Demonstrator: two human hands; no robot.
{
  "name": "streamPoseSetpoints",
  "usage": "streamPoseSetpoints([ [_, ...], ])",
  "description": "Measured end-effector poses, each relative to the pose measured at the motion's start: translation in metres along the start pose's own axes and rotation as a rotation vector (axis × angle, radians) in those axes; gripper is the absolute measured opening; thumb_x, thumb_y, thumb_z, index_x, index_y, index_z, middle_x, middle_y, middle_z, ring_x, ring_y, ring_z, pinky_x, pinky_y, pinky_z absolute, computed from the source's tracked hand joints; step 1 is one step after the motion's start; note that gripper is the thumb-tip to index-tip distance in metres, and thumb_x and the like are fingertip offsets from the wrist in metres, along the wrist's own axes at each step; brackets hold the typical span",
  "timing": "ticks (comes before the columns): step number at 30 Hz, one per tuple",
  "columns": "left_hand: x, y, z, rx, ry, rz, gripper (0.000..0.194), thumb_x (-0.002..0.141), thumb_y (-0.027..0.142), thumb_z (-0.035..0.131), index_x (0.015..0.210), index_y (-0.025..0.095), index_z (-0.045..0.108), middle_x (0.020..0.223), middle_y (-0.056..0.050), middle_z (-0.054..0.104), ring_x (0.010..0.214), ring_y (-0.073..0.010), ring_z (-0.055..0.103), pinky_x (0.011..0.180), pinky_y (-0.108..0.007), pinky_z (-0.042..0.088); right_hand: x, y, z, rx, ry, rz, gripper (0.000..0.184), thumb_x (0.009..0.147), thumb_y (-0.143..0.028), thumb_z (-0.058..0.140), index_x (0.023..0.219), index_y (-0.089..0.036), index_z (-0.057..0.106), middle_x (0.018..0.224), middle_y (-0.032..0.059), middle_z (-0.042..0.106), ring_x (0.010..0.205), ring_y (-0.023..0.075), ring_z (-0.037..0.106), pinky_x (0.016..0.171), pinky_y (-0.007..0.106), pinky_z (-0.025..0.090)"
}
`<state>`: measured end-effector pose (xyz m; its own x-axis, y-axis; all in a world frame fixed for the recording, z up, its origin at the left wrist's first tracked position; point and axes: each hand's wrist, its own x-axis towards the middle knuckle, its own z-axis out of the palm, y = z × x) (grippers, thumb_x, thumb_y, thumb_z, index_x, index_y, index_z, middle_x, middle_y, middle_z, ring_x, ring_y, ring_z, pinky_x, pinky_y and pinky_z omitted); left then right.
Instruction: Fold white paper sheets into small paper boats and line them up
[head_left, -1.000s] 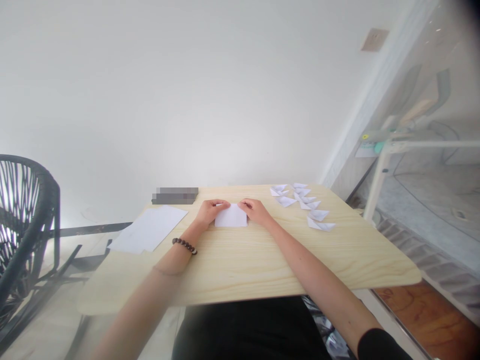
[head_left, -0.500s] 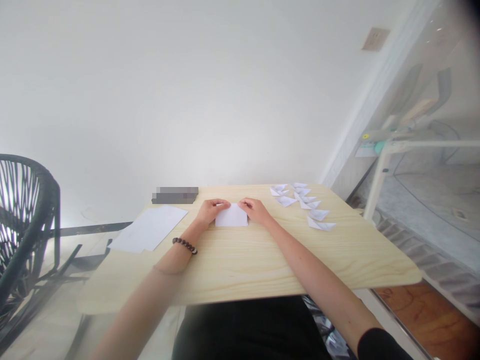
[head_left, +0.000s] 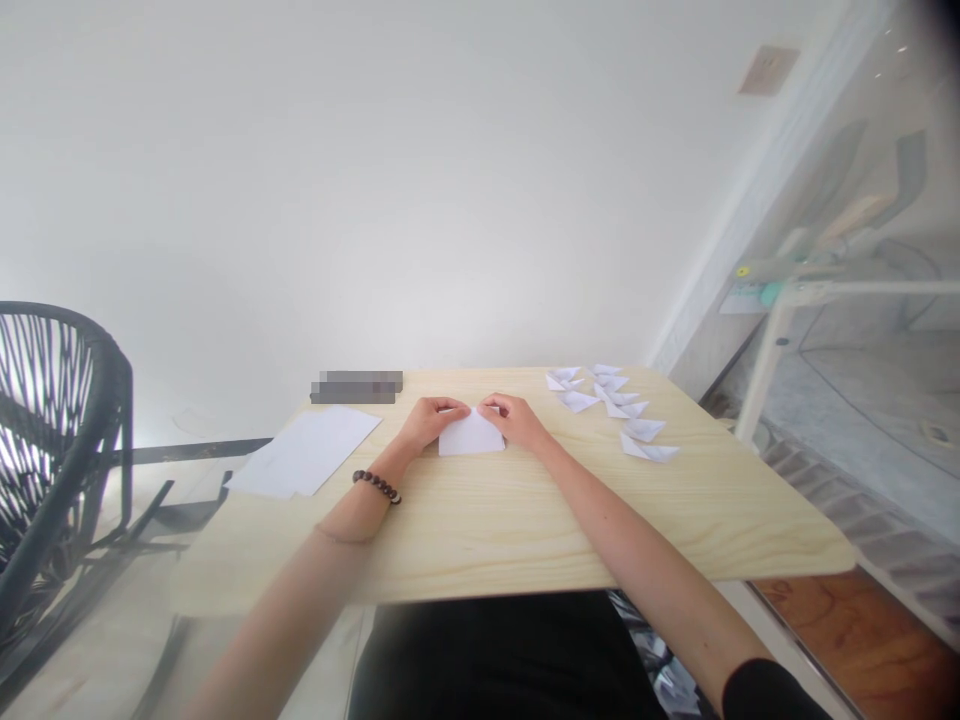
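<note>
A small folded sheet of white paper (head_left: 471, 436) lies in front of me at the middle of the table. My left hand (head_left: 435, 418) grips its upper left edge, thumb on top and fingers behind. At the upper right edge my right hand (head_left: 514, 418) pinches the same paper between thumb and bent fingers. The two thumbs nearly meet at the paper's top. A dark bead bracelet (head_left: 377, 487) circles my left wrist. Off to the right lie several folded white paper pieces (head_left: 621, 402) with pointed ends, grouped in loose rows.
Flat white sheets (head_left: 304, 452) rest at the table's left side. Behind them sits a dark, pixelated object (head_left: 356, 388). The pale wooden table (head_left: 480, 545) stands against a white wall. A dark woven chair (head_left: 97, 420) is on the left, a white metal frame (head_left: 769, 365) on the right.
Both thumbs have come closer together at the paper's top edge, mainly the left one moving right. The whole view has shifted slightly.
</note>
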<state>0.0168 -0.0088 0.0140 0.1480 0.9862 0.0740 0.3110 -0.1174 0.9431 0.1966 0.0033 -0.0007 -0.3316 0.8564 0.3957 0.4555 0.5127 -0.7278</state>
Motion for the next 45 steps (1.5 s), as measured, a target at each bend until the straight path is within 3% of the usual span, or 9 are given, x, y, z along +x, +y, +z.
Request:
streamPoseSetpoints([
  [22,0.005,-0.005,-0.004,0.072,0.03,0.045,0.033,0.06,0.04,0.059,0.075,0.012,0.067,0.075,-0.005,0.066,0.067,-0.0163,0.056,0.056,-0.023,0.041,0.002,-0.005,-0.007,-0.052,-0.001,-0.033,0.022,0.075,-0.032,0.045,0.073,-0.017,0.061,0.073,-0.0003,0.062,0.058,0.0088,0.047,0.056,0.02,0.033],
  [34,0.005,-0.006,-0.012,-0.094,-0.07,-0.035,0.029,0.063,0.036,0.057,0.074,0.01,0.065,0.071,-0.006,0.065,0.066,-0.0156,0.058,0.063,-0.027,0.047,0.001,0.002,-0.017,-0.071,0.001,0.003,0.022,0.074,-0.032,0.046,0.071,-0.016,0.061,0.071,-0.0008,0.061,0.056,0.0081,0.045,0.054,0.019,0.032],
  [40,0.0,0.001,-0.006,0.09,-0.025,0.09,0.035,0.062,0.044,0.056,0.072,0.012,0.066,0.073,-0.005,0.064,0.065,-0.0152,0.054,0.054,-0.021,0.04,0.001,-0.005,-0.005,-0.045,-0.02,-0.009,0.024,0.075,-0.034,0.045,0.073,-0.016,0.062,0.071,-0.0005,0.061,0.054,0.0078,0.045,0.052,0.019,0.032],
  [45,-0.003,0.005,-0.005,0.141,-0.013,0.081,0.034,0.061,0.044,0.057,0.071,0.013,0.067,0.071,-0.005,0.065,0.064,-0.0162,0.054,0.052,-0.022,0.037,0.003,-0.004,0.0,-0.006,-0.058,-0.027,0.021,0.074,-0.03,0.047,0.071,-0.016,0.061,0.068,-0.0007,0.061,0.058,0.0085,0.047,0.054,0.019,0.033],
])
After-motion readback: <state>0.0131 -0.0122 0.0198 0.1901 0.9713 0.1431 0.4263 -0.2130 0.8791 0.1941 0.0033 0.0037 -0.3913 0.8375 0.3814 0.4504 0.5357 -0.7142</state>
